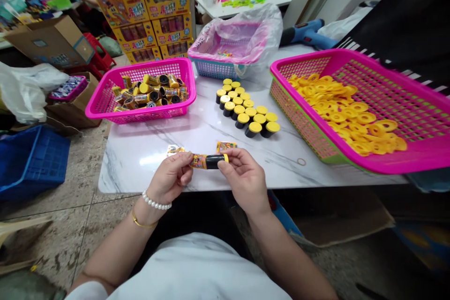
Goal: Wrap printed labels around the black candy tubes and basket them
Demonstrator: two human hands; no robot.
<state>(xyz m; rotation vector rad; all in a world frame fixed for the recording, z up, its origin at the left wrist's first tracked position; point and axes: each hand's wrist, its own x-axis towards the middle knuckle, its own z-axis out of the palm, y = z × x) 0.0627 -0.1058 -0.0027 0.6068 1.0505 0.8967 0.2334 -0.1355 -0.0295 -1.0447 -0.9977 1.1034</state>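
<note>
My left hand is closed, thumb and fingers pinching the end of a yellow printed label. My right hand is closed on the yellow-capped end of a small black tube, which lies sideways over the table's front part. Label and tube meet between the hands; how far the label is stuck on, I cannot tell. Just behind them lie another printed label and a shiny label piece. Farther back, several black tubes with yellow caps stand upright in slanting rows.
A pink basket of labelled tubes stands left. Yellow rings fill part of a large pink basket at right. Behind are a bag-lined basket, a blue heat gun and stacked yellow boxes. A rubber band lies right.
</note>
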